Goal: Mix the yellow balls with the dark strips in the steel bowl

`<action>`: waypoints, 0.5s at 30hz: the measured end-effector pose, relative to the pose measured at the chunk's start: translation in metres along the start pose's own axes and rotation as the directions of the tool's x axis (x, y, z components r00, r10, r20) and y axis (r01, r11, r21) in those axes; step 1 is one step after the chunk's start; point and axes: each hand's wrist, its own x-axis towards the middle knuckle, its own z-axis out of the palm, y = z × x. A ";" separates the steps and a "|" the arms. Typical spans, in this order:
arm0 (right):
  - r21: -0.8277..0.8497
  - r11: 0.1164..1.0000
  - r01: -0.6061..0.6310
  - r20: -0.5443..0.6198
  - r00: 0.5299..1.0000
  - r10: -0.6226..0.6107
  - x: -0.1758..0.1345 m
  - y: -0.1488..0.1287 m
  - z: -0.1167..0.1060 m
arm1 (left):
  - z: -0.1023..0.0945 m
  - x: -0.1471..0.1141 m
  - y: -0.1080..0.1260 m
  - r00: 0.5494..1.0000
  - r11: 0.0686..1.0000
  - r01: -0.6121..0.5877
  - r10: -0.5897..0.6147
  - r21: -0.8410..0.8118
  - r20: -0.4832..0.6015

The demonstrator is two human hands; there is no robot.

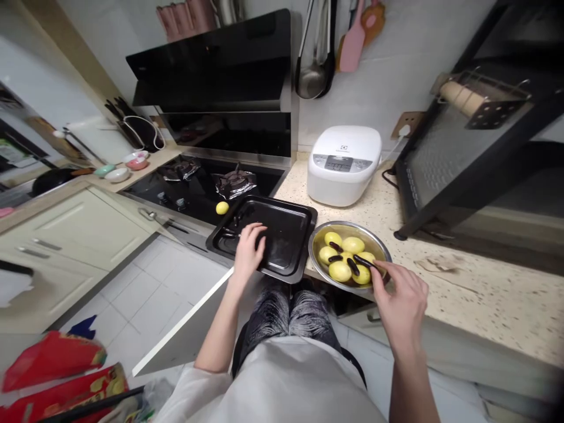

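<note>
My right hand (403,294) pinches the end of a thin dark sausage-shaped piece (363,260) at the right rim of a steel bowl (384,249). Inside the bowl lie several yellow ovals (340,271) that look like peeled potatoes, with more dark pieces (353,266) on top. My left hand (250,249) is over the left part of a black baking tray (286,241), its fingers apart and nothing visible in them. Small dark pieces (230,232) lie on the tray just left of that hand. Another yellow oval (222,208) sits beyond the tray's left corner, on the hob.
A white rice cooker (343,167) stands behind the bowl. Left of it is the gas hob (198,182) with foil around the burners. A black rack (440,176) rises at the right. Below the tray, a cabinet door (189,323) hangs open near my legs.
</note>
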 end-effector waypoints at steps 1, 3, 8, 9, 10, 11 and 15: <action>0.001 1.000 0.001 -0.007 1.000 -0.001 0.000 -0.002 -0.001 | -0.006 0.004 -0.014 0.999 0.997 0.039 -0.039 0.059 -0.006; 0.004 1.000 0.004 -0.016 1.000 -0.004 0.000 -0.005 -0.002 | -0.017 0.011 -0.039 0.992 0.975 0.122 -0.122 0.185 -0.008; 0.027 1.000 0.005 -0.008 1.000 -0.005 0.000 -0.011 -0.001 | -0.034 0.017 -0.071 0.970 0.894 0.235 -0.242 0.382 -0.031; 0.030 1.000 0.007 -0.005 1.000 -0.007 0.000 -0.012 -0.001 | -0.035 0.017 -0.074 0.970 0.885 0.232 -0.242 0.405 -0.027; 0.033 0.999 0.011 -0.002 1.000 -0.011 0.000 -0.013 0.000 | -0.036 0.018 -0.076 0.971 0.876 0.226 -0.240 0.426 -0.020; 0.035 0.999 0.016 -0.002 1.000 -0.016 0.000 -0.013 0.000 | -0.036 0.018 -0.078 0.970 0.867 0.222 -0.241 0.446 -0.014; 0.030 0.999 0.026 -0.003 1.000 -0.026 0.000 -0.014 -0.002 | -0.037 0.020 -0.080 0.965 0.825 0.232 -0.261 0.515 -0.016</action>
